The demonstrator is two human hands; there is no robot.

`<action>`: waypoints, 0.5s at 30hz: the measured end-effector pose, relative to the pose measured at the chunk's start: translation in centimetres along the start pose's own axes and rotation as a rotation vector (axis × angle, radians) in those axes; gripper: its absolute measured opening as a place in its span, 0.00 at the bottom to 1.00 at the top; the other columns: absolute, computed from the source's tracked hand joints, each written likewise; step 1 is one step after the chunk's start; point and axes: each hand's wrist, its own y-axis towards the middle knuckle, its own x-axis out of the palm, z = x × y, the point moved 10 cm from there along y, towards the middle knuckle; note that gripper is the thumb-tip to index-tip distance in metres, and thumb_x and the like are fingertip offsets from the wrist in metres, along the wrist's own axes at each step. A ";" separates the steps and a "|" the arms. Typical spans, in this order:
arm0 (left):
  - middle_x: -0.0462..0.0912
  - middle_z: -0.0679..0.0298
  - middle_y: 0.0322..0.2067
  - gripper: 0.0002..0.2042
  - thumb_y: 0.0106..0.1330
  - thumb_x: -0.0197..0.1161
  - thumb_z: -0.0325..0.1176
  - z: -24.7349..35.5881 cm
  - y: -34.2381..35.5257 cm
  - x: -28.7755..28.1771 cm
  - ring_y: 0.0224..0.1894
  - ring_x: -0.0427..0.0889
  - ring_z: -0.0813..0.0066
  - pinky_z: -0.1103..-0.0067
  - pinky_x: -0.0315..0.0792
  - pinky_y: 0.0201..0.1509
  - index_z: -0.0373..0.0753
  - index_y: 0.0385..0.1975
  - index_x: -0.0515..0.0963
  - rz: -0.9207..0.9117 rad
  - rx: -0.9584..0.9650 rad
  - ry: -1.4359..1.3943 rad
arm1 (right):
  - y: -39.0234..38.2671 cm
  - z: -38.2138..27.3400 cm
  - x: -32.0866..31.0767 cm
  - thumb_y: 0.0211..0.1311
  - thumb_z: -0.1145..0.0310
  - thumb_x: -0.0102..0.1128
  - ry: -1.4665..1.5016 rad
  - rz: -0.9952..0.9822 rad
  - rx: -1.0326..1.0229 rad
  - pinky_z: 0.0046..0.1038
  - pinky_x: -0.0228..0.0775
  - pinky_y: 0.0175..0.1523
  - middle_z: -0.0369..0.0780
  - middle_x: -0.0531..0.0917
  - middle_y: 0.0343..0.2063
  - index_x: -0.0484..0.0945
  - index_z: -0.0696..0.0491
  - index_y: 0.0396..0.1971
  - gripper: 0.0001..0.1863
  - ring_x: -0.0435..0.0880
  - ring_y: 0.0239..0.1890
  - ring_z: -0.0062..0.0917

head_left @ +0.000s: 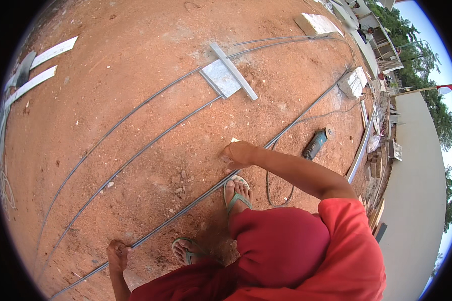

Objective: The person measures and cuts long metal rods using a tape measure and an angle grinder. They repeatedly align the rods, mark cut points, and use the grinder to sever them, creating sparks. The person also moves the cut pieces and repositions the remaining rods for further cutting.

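Note:
Long thin grey metal rods (188,206) run slantwise over the reddish dirt past my sandalled feet. My left hand (118,255) is closed around the rods near their lower left stretch. Farther up, my right hand (240,154) hangs above the ground beside the rods, fingers curled together. A small pale yellowish piece (234,140) shows at its upper edge; the rest of what it holds is hidden. Right of that hand, a blue-green angle grinder (316,145) lies on the dirt, its disc pointing away.
Two more rods (130,149) curve across the dirt to a pale flat plate (221,79) with a metal bar (234,71) over it. White blocks (353,83) prop rod ends at the far right. A black cable (268,185) loops near my right foot. White strips (32,85) lie far left.

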 end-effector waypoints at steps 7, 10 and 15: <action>0.72 0.51 0.30 0.17 0.44 0.74 0.18 3.8 0.0 1.3 0.38 0.76 0.47 0.64 0.71 0.46 0.34 0.25 0.69 -0.041 0.128 0.376 | -5.1 5.1 4.5 0.58 0.55 0.71 -0.226 0.175 -0.138 0.42 0.74 0.62 0.43 0.83 0.51 0.81 0.50 0.49 0.22 0.81 0.58 0.42; 0.71 0.49 0.29 0.16 0.45 0.71 0.17 3.3 -0.7 1.1 0.38 0.75 0.46 0.64 0.70 0.47 0.35 0.26 0.68 0.020 0.213 0.383 | -5.1 5.5 4.2 0.63 0.57 0.66 -0.173 0.135 -0.140 0.45 0.76 0.57 0.44 0.85 0.45 0.80 0.52 0.45 0.17 0.83 0.54 0.44; 0.70 0.52 0.26 0.12 0.50 0.69 0.19 6.4 -1.0 -1.3 0.31 0.73 0.56 0.69 0.70 0.40 0.33 0.29 0.70 0.006 0.123 0.074 | -5.2 5.5 2.2 0.65 0.56 0.65 -0.086 0.131 -0.121 0.46 0.77 0.51 0.45 0.86 0.38 0.79 0.53 0.42 0.16 0.85 0.47 0.45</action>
